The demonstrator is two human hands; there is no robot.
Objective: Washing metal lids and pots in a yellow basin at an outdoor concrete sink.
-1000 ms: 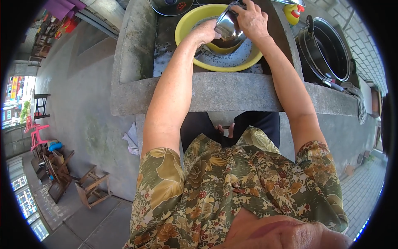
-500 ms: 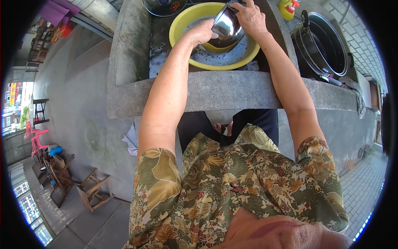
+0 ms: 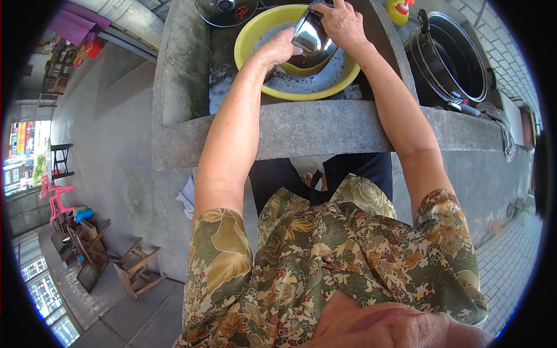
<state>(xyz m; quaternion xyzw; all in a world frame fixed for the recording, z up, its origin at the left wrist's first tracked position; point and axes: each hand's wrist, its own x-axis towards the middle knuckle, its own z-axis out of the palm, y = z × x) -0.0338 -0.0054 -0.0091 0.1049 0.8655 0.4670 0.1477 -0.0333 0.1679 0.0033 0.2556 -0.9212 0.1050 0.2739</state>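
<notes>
Rough grey concrete formed the sink point(image 3: 325, 130) I looked down into through the head camera, a yellow basin point(image 3: 301, 95) of sudsy water sitting inside it. Over those suds the shiny metal bowl point(image 3: 313, 40) was tilted between both hands, its near-left edge slanting from upper right to lower left. I had the left hand point(image 3: 278, 49) pinching that edge at its lower end, fingertips hidden behind; the right hand point(image 3: 345, 26) curled around a dark pad point(image 3: 316, 7) at the upper end. Both were equally close, touching either end.
</notes>
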